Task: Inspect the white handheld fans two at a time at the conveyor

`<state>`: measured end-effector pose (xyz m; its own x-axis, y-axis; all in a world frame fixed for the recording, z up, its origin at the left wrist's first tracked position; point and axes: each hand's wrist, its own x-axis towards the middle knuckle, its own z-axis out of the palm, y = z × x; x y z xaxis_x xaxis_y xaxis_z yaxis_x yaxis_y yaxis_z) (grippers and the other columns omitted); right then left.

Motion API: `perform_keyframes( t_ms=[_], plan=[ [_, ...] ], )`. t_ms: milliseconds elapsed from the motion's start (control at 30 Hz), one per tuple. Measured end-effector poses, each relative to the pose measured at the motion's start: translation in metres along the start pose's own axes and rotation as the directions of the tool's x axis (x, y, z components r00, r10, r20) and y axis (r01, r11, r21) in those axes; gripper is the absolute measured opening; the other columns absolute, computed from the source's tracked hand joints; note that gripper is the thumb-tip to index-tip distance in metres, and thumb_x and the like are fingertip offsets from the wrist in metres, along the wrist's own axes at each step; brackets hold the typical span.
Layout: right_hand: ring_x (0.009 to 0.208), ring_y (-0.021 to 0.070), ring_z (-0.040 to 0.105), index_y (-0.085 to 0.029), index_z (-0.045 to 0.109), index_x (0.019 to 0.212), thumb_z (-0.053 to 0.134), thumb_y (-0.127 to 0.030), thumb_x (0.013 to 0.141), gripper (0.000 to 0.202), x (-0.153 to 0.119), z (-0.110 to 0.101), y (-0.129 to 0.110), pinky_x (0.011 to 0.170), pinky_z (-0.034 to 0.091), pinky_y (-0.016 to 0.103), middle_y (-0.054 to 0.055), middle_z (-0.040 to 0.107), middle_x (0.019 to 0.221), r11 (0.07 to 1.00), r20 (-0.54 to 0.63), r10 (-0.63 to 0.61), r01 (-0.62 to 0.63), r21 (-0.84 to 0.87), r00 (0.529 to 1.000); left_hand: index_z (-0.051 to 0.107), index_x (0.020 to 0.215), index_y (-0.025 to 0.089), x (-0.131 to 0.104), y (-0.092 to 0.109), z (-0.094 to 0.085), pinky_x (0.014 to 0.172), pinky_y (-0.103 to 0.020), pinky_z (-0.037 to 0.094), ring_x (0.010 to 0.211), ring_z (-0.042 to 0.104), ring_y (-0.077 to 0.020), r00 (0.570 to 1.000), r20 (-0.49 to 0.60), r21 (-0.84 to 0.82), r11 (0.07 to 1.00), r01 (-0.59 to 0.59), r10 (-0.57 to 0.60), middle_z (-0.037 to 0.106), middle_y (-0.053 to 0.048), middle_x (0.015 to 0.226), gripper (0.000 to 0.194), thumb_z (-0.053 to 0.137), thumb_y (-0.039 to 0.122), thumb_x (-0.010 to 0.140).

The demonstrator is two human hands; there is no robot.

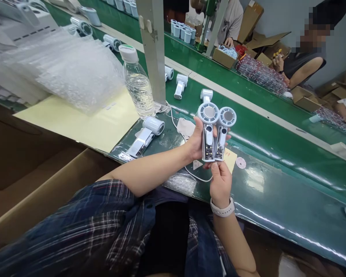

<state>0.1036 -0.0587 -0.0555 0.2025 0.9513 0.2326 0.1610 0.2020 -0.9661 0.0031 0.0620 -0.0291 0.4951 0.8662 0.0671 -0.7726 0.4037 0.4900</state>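
Observation:
My left hand point(195, 141) is wrapped round two light-blue handheld fans, held upright side by side above the bench. The left handheld fan point(208, 143) has a round ringed head with a silver disc and a clear handle showing circuit parts. The right handheld fan point(220, 143) looks alike and leans slightly against it. My right hand point(220, 182), with a white watch strap at the wrist, is closed at the bottom ends of the handles, thumb on top. Its other fingertips are partly hidden. Another handheld fan point(145, 136) lies on the bench to the left.
A water bottle point(138, 86) stands by a metal post point(152, 50). Clear plastic bags point(75, 69) are piled on yellow card point(109, 130). A white cable point(194, 177) crosses the bench. More fans lie on the green conveyor point(248, 111). Co-workers sit beyond it.

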Motion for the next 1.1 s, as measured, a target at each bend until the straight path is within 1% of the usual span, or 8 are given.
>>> perform_keyframes(
  t_ms=[200,367,533,700,833,900,967,1100],
  plan=[
    [0.040,0.0094,0.045,-0.022,0.054,0.069,0.070,-0.052,0.095,0.043,-0.002,-0.002,-0.002,0.045,0.037,0.024,-0.009,0.047,0.046,0.937,-0.021,0.206,-0.191,0.292,0.978,0.052,0.068,0.019,-0.005,-0.007,0.001,0.087,-0.041,0.063,0.120,0.069,-0.0341,0.985,0.144,0.196,0.973,-0.119,0.092,0.073,-0.011,0.095,0.083,0.063,0.101,0.057],
    [0.034,0.0079,0.035,-0.024,0.048,0.069,0.068,-0.057,0.095,0.046,-0.010,0.010,0.000,0.038,0.030,0.021,-0.012,0.039,0.042,0.889,-0.046,0.271,-0.232,0.395,0.961,0.054,0.073,0.020,-0.011,-0.016,0.003,0.084,-0.042,0.062,0.122,0.065,-0.0361,0.969,0.223,0.295,0.940,-0.170,0.106,0.071,-0.013,0.095,0.085,0.057,0.104,0.059],
    [0.060,0.0140,0.057,-0.022,0.058,0.078,0.059,-0.054,0.099,0.038,-0.006,0.000,0.004,0.060,0.050,0.028,-0.003,0.058,0.062,0.965,-0.025,0.186,-0.178,0.193,0.982,0.058,0.080,0.020,-0.008,-0.011,0.001,0.082,-0.041,0.061,0.115,0.068,-0.0334,0.979,0.190,0.267,0.956,-0.121,0.071,0.071,-0.012,0.096,0.085,0.060,0.103,0.058],
    [0.103,0.0233,0.064,-0.022,0.060,0.069,0.058,-0.040,0.099,0.035,0.002,-0.024,0.000,0.098,0.052,0.045,0.007,0.067,0.104,0.994,-0.134,-0.096,0.088,-0.066,0.986,0.063,0.098,0.019,-0.004,-0.002,0.000,0.086,-0.043,0.060,0.109,0.072,-0.0319,0.993,0.073,0.186,0.977,-0.106,0.094,0.074,-0.010,0.095,0.080,0.060,0.093,0.070],
    [0.137,0.0300,0.054,-0.026,0.071,0.119,0.055,-0.045,0.100,0.031,0.012,-0.040,0.004,0.119,0.039,0.058,0.011,0.064,0.139,0.968,-0.208,-0.104,0.051,-0.244,0.973,0.067,0.106,0.018,-0.012,-0.006,0.001,0.084,-0.040,0.057,0.094,0.073,-0.0270,0.990,0.142,0.307,0.951,-0.042,-0.002,0.075,-0.008,0.096,0.068,0.085,0.068,0.063],
    [0.135,0.0309,0.058,-0.027,0.065,0.132,0.060,-0.049,0.098,0.041,0.014,-0.047,0.007,0.116,0.045,0.058,0.011,0.066,0.139,0.988,-0.130,-0.036,0.015,-0.154,0.991,0.069,0.105,0.018,-0.017,-0.011,0.001,0.082,-0.036,0.055,0.091,0.071,-0.0233,0.966,0.242,0.432,0.902,-0.022,-0.092,0.074,-0.008,0.098,0.064,0.092,0.059,0.062],
    [0.124,0.0303,0.065,-0.027,0.066,0.130,0.068,-0.050,0.093,0.044,0.013,-0.053,0.009,0.108,0.053,0.054,0.010,0.071,0.130,0.999,-0.080,0.027,-0.028,-0.016,0.996,0.070,0.101,0.018,-0.019,-0.016,-0.001,0.081,-0.033,0.052,0.090,0.069,-0.0207,0.942,0.307,0.524,0.850,-0.049,-0.135,0.073,-0.007,0.097,0.060,0.094,0.058,0.064],
    [0.098,0.0246,0.072,-0.028,0.065,0.122,0.084,-0.049,0.080,0.050,0.005,-0.060,0.002,0.092,0.062,0.046,0.006,0.074,0.112,0.980,-0.154,0.074,-0.043,0.195,0.985,0.066,0.101,0.019,-0.015,-0.019,-0.005,0.072,-0.031,0.051,0.077,0.065,-0.0165,0.977,0.182,0.506,0.862,0.002,-0.109,0.071,-0.004,0.085,0.059,0.083,0.069,0.075]
  ],
)
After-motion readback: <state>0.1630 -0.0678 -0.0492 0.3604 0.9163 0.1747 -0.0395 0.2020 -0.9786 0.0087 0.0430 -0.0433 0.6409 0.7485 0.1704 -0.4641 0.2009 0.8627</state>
